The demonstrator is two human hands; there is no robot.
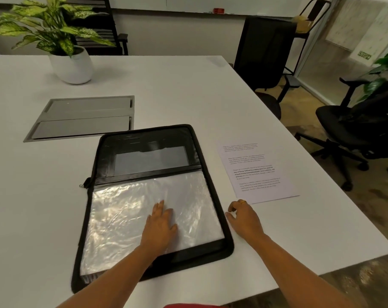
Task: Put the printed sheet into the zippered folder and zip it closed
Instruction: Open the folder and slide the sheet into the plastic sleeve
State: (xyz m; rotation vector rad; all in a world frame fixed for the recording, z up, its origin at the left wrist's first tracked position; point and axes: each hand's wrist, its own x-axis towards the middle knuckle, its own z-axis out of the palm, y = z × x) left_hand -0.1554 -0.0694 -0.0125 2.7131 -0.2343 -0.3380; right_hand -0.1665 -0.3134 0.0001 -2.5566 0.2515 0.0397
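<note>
left hand (pixel 160 225) flat on open folder (pixel 144 138) | right hand (pixel 244 216) relaxed, empty | sheet (pixel 255 172) beside

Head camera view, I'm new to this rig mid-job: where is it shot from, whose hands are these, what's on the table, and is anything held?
There is no machine: the one picture comes from a camera worn on a person's head, looking forward and down. The left hand lies flat on the clear plastic sleeves inside the open black zippered folder. The right hand rests loosely curled on the white table beside the folder's right edge, holding nothing. The printed sheet lies further right, outside the folder. A potted plant and a grey hatch sit beyond.
</note>
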